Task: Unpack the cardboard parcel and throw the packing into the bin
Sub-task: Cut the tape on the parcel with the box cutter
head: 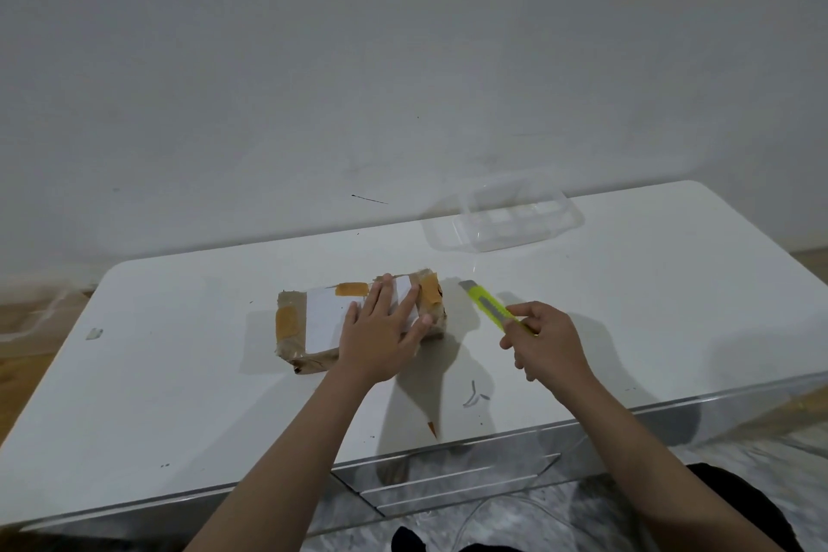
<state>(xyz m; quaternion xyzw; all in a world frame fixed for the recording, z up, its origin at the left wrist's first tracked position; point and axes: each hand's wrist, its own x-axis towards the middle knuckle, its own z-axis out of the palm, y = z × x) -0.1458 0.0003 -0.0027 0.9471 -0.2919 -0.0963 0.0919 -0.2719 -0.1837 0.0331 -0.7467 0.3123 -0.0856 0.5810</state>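
A taped cardboard parcel [358,318] lies on the white worktop [179,394], the left hand [381,332] pressed flat on its top, fingers straight. Just right of the parcel, the right hand [544,338] grips a yellow utility knife [493,305]. The parcel looks light and fairly stiff, best steadied from above, fingers clear of the tape seams.

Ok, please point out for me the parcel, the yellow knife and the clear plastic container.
parcel [325,318]: head view, on the white label on its top.
yellow knife [490,306]: head view, on the middle of its yellow body.
clear plastic container [515,222]: head view, on its see-through base.
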